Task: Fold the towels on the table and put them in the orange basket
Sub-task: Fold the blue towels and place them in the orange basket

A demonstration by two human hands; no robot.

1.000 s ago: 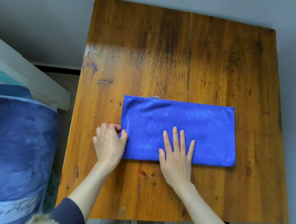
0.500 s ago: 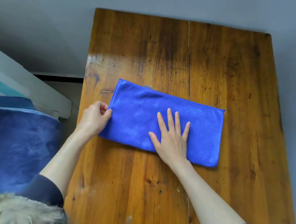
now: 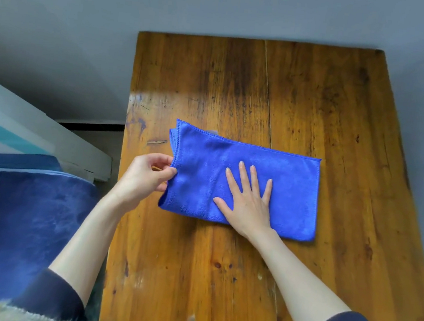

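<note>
Here, towel (image 3: pixel 244 163) edge in left hand (image 3: pixel 142 176) grip

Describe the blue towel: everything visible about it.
The blue towel is a plush, microfibre-looking cloth with stitched hems, folded into a long rectangle and lying slightly askew on the wooden table. The right hand presses flat on it; the left hand pinches its left edge, where layers lift and separate.
</note>
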